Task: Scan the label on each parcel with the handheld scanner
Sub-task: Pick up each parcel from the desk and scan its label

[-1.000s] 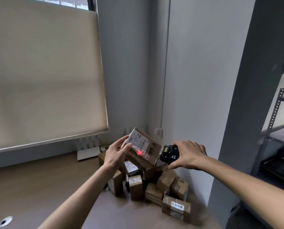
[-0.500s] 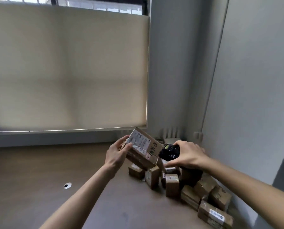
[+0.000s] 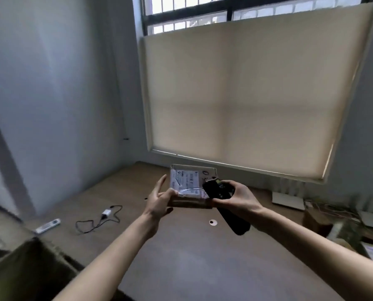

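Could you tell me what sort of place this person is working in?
Probably a plain office or back room used for sorting parcels. A long wooden desk runs under a window with a roller blind, a cardboard parcel is held over it, and a charger cable lies on the desktop.

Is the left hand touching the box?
Touching. The head view shows the left hand with its thumb lying on the labelled top of the box.

Nothing legible for you here. The label [image 3: 186, 184] on your parcel [image 3: 192, 185] shows barcode stripes and printed lines, all too blurred to read. There's a dark handwritten mark [image 3: 205, 172] beside the label, can't make it out either.
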{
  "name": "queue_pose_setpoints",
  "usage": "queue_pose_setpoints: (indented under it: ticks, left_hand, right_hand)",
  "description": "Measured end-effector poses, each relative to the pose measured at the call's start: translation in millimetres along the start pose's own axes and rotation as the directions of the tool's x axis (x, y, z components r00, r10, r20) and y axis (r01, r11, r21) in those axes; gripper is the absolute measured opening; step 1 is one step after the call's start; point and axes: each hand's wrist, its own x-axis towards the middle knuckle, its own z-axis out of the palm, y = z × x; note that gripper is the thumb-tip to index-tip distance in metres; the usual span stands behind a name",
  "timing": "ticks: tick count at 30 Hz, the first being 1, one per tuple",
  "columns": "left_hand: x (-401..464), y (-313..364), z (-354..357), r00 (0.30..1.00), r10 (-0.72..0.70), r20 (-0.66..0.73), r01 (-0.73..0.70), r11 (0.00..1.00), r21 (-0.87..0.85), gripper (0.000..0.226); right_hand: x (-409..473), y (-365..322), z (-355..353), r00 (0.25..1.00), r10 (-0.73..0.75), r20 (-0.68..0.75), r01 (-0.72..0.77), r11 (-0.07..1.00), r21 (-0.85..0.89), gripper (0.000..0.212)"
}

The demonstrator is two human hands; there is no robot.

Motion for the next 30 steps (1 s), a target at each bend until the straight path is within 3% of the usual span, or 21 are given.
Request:
queue_pose_setpoints:
  ticks: [3,5,7,9,11,15,19,21,25,28,30]
  left_hand:
    - [-25.2,-1.7,-86.0,0.998,-0.022,-0.051,0.025,0.997,0.066,0.091]
    - [-42.6,-3.9,-135.7,0.994,-0.021,-0.108,0.029,0.997,0.075,0.091]
    - [-55.2,-6.8,-179.6,0.978,0.004,-0.206,0.008,0.998,0.06,0.075]
    - [-63.9,-10.3,-223.9,0.94,0.023,-0.341,-0.012,0.999,0.032,0.047]
    - [-71.0,-16.9,-268.9,0.904,0.012,-0.428,-0.014,1.0,-0.001,0.037]
    - [-89.1,-31.7,-348.9,0.827,0.026,-0.561,0.0,0.999,0.046,0.041]
    - [-98.9,-50.3,-421.4,0.731,0.001,-0.682,0.122,0.984,0.133,0.075]
    - [-97.7,-62.4,-455.5,0.676,-0.023,-0.737,0.165,0.979,0.121,0.07]
    - [-96.1,-95.0,-511.6,0.581,-0.105,-0.807,0.225,0.974,0.035,0.049]
    - [-102.2,-135.1,-546.6,0.503,-0.206,-0.84,0.238,0.967,-0.094,0.059]
    - [-109.8,-168.6,-568.5,0.444,-0.282,-0.851,0.261,0.949,-0.178,0.077]
  right_hand:
    - [17.1,-45.9,70.6,0.993,-0.091,0.073,0.083,0.991,0.106,0.06]
    - [24.8,-73.4,116.6,0.982,-0.137,0.129,0.116,0.981,0.154,0.057]
    - [30.9,-95.6,163.7,0.967,-0.168,0.193,0.133,0.975,0.18,0.058]
    - [37.4,-114.9,208.6,0.949,-0.193,0.25,0.145,0.97,0.196,0.061]
    - [43.3,-134.5,251.9,0.922,-0.217,0.319,0.153,0.965,0.213,0.055]
    - [57.2,-172.9,338.3,0.851,-0.279,0.446,0.185,0.952,0.242,0.05]
    - [73.4,-204.8,424.8,0.776,-0.327,0.539,0.218,0.941,0.257,0.049]
    - [82.9,-218.8,467.8,0.733,-0.35,0.583,0.238,0.935,0.262,0.046]
    - [99.1,-233.2,552.9,0.658,-0.335,0.674,0.239,0.942,0.235,0.073]
    - [100.5,-229.2,612.7,0.593,-0.309,0.743,0.245,0.949,0.199,0.089]
    - [95.3,-223.2,649.0,0.554,-0.281,0.783,0.25,0.954,0.165,0.087]
